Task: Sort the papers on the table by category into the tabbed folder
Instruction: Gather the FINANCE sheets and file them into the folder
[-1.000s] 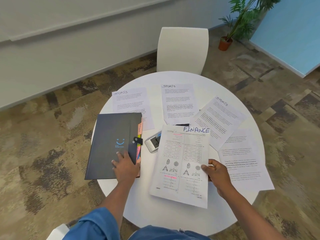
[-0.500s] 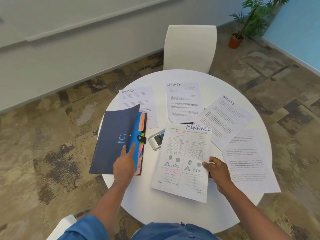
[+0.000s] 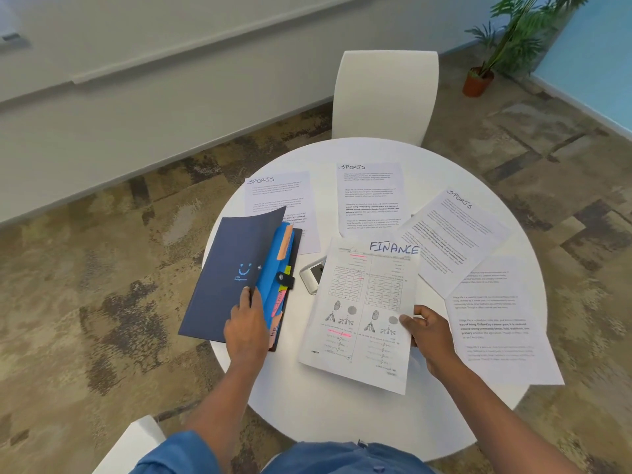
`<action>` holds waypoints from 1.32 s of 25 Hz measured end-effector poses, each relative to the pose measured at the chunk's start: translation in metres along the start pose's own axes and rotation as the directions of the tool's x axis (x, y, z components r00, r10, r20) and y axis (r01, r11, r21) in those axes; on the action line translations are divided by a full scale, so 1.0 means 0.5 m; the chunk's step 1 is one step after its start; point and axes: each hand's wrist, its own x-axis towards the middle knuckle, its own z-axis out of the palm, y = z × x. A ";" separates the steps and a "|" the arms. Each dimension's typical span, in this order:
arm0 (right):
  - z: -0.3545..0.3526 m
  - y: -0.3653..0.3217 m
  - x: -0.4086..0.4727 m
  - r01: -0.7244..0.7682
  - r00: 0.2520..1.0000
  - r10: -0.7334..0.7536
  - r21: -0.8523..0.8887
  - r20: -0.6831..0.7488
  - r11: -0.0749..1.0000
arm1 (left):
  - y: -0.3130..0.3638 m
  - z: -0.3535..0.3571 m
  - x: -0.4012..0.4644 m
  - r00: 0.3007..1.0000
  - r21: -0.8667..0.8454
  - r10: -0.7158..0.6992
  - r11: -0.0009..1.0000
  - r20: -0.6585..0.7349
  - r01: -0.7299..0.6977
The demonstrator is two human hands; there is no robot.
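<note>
The round table has bare white surface along its near edge, between the two forearms. Bare top also shows at the far rim, beyond the sheets. The middle is crowded. The folder fills the left side, its raised cover standing as a slanted wall over the tabs. The finance sheet covers the centre, overlapping a small device, possibly a phone, wedged in the narrow gap beside the folder. Three sports sheets and another page overlap across the far and right sides. A white chair blocks the far edge.
</note>
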 end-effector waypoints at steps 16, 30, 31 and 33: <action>0.238 -0.148 -0.004 0.263 0.943 -0.288 -0.159 -0.165 0.952 | -0.050 -0.046 -0.010 0.999 -0.517 0.032 0.856 0.037 -0.009; 0.347 -0.135 -0.024 0.206 0.965 -0.244 -0.292 -0.099 0.934 | -0.070 -0.079 -0.005 0.998 -0.624 0.057 0.780 -0.005 -0.047; 0.344 -0.134 -0.024 0.212 0.965 -0.249 -0.303 -0.088 0.929 | -0.070 -0.082 -0.003 0.999 -0.629 0.054 0.776 -0.006 -0.046; 0.340 -0.137 -0.017 0.234 0.963 -0.265 -0.348 -0.044 0.908 | -0.068 -0.084 -0.001 0.998 -0.620 0.063 0.783 -0.006 -0.053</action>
